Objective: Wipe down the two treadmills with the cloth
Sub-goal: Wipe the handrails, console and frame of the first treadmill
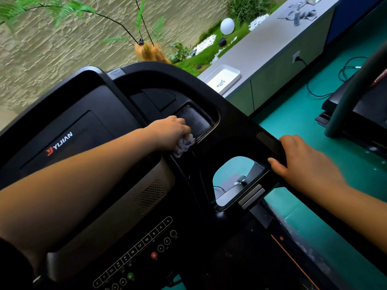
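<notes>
By console tray [194, 120], cloth [185, 144] was clutched in L hand [169, 132], rail [270, 141] gripped by R hand [303, 164]; btns [146, 239] could be bumped by forearm [94, 174].

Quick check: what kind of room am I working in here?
Likely a small indoor gym: a treadmill console directly in front, a second treadmill at right, green flooring throughout.

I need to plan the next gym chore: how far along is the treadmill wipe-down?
Done: no surface shows as finished. In hand: the left hand presses a crumpled pale grey cloth beside the recessed tray of the black treadmill console; the right hand holds its handrail. Left: its speckled side rail and the second dark treadmill.
</notes>
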Motion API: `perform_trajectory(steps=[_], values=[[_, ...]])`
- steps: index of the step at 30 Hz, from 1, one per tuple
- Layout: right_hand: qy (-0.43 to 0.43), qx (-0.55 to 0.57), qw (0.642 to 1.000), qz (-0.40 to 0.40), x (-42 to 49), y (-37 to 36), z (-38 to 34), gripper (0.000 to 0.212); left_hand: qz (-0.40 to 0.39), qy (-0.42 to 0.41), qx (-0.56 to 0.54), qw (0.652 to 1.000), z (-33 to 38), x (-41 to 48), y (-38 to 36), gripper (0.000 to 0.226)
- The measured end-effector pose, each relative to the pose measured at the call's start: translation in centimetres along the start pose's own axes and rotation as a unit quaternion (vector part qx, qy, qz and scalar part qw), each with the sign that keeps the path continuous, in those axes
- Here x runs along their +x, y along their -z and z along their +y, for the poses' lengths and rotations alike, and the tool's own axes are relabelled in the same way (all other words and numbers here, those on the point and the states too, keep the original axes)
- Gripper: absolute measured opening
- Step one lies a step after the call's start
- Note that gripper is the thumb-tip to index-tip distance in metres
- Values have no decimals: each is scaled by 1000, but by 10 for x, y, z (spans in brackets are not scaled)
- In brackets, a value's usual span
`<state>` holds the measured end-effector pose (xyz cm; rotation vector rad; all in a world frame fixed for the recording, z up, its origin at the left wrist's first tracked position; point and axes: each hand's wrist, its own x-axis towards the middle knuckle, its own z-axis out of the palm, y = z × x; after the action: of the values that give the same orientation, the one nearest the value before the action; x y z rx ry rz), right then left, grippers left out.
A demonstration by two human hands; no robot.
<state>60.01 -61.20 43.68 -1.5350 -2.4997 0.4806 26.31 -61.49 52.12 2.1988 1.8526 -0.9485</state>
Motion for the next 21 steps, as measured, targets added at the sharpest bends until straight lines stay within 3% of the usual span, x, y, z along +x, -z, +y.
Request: perform_trajectory(steps=[7,10,14,16,19,21], values=[[6,-1,1000,9,1,-3,1,38,-28,-31,37,998,1,13,11,48],[4,-1,1000,11,1,-3,2,38,35,8,-47,998,-2,10,5,45],[2,-2,1000,10,0,-2,2,37,149,85,-176,969,-1,4,3,47],[5,-5,1000,13,0,-3,2,37,121,64,-169,976,-9,-2,10,45],[4,-3,1000,12,0,-3,2,38,5,-4,-73,997,-15,-9,13,29],[5,0,1000,9,1,-4,2,38,-10,-30,-33,999,-1,-7,8,18]])
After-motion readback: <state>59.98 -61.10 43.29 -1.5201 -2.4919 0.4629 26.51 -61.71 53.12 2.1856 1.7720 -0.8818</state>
